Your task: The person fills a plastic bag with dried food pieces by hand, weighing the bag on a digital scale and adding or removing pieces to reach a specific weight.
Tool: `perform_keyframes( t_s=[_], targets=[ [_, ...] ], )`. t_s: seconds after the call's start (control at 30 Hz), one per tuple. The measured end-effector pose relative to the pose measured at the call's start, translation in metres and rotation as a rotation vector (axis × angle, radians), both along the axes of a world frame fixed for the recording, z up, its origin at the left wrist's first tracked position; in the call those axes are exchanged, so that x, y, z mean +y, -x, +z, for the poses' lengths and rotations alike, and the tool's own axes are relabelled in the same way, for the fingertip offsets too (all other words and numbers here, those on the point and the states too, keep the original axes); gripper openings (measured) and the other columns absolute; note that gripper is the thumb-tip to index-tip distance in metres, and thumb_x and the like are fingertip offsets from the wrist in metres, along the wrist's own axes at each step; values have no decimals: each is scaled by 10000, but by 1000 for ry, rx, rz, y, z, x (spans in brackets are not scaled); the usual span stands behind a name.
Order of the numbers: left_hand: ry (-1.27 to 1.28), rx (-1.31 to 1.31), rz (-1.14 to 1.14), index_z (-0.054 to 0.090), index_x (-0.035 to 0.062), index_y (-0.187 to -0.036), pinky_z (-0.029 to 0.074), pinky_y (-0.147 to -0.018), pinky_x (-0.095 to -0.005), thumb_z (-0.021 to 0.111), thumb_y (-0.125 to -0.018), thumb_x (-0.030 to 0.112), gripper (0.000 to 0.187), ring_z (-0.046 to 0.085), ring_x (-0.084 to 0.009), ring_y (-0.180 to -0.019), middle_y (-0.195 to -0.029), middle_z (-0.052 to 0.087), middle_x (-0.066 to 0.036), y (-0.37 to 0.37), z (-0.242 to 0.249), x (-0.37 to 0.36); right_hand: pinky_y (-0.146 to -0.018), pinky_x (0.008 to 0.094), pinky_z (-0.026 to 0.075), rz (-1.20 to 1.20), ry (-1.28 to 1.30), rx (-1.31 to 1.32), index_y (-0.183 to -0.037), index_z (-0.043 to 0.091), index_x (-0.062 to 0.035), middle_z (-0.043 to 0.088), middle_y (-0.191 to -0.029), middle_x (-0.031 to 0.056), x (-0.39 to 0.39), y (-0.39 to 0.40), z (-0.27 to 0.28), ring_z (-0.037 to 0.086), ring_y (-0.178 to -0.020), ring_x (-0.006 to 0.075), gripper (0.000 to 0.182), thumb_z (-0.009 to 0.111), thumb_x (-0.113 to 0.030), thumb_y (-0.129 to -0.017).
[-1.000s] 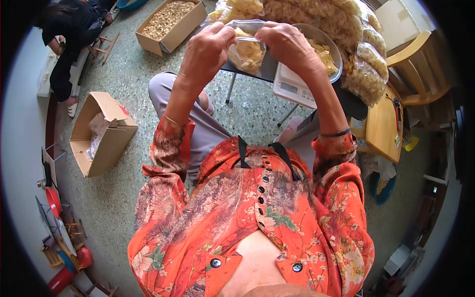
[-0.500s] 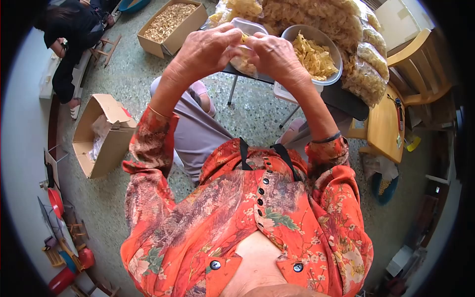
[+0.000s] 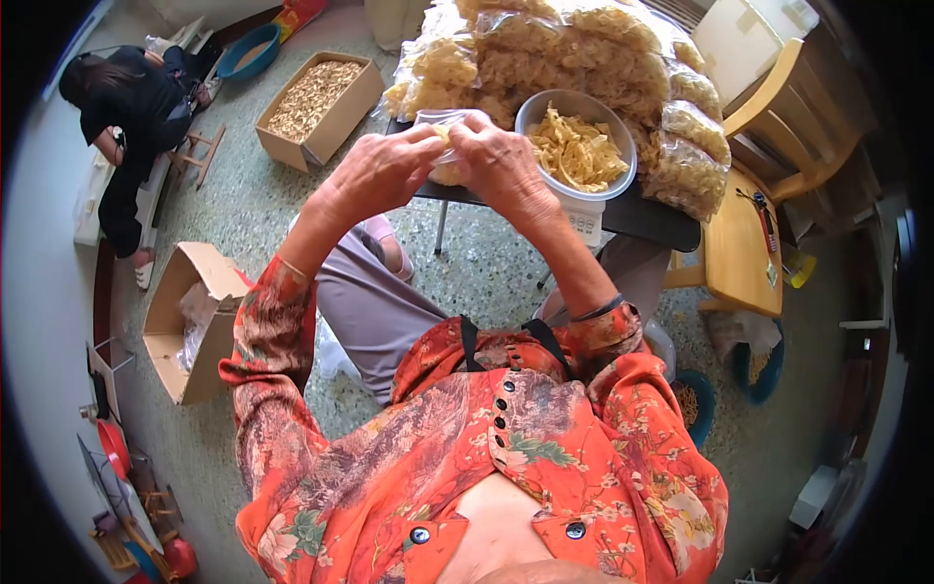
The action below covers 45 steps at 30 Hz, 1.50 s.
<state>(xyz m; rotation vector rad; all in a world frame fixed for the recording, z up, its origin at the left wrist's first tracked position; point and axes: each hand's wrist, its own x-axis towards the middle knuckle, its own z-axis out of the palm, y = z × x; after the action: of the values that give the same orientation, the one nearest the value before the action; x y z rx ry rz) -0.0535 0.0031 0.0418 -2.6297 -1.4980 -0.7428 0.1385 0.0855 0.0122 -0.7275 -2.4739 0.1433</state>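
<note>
Hands: left [image 3: 381, 173], right [image 3: 498, 167] grip small bag [image 3: 445, 146] | bowl [image 3: 576, 148]: yellow snacks

- Blouse [image 3: 506, 457]: orange-red, floral print, dark buttons.
- Small bag [image 3: 446, 146] in the hands: clear, pale yellow contents.
- Bowl [image 3: 623, 175]: grey, perhaps metal, yellow pieces inside.
- Table [image 3: 647, 216]: black.
- Floor [image 3: 243, 204]: speckled grey-green.

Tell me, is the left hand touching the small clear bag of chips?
Touching. The head view shows the left hand pinching the top of the small clear bag, with the right hand gripping it too.
</note>
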Motion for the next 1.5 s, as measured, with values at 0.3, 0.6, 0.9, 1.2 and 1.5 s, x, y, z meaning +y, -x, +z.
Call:
perform_keyframes(
  t_s=[0.3,0.6,0.9,1.2,1.5],
  targets=[
    [-16,-5,140,559,50,-1098,553,-765,-469,723,-884,86,272,680,-403,-928,-1000,660,-162,-7,-11,-3,-715,438,602,-73,74,226,-1061,603,11,675,-1054,198,-22,4,-22,727,-873,377,243,668,26,-828],
    [-155,139,241,631,22,-908,559,-727,-422,633,-828,15,80,663,-295,-872,-924,600,-112,-22,-15,-5,-842,461,585,-62,61,326,-1144,619,-8,647,-1137,203,-25,4,-10,677,-1030,391,387,666,61,-766],
    [-65,234,142,672,42,-968,576,-673,-412,615,-862,6,126,709,-303,-808,-1012,633,-103,-14,-27,0,-847,459,568,1,124,291,-1010,667,14,619,-1051,180,-26,3,-24,643,-1001,371,200,676,-15,-812],
    [51,41,187,614,34,-1074,568,-769,-478,638,-863,25,212,688,-394,-933,-1047,656,-167,-24,-19,-6,-848,373,586,-197,58,-6,-941,735,-27,599,-1091,129,-31,9,-36,620,-1072,296,168,707,-148,-828],
    [11,143,169,653,56,-1117,552,-797,-446,801,-785,139,373,681,-357,-923,-987,657,-128,-21,-42,8,-881,379,576,-186,187,-40,-971,759,-45,632,-1115,137,-30,2,-22,636,-1090,307,273,818,-176,-738]
  ],
)
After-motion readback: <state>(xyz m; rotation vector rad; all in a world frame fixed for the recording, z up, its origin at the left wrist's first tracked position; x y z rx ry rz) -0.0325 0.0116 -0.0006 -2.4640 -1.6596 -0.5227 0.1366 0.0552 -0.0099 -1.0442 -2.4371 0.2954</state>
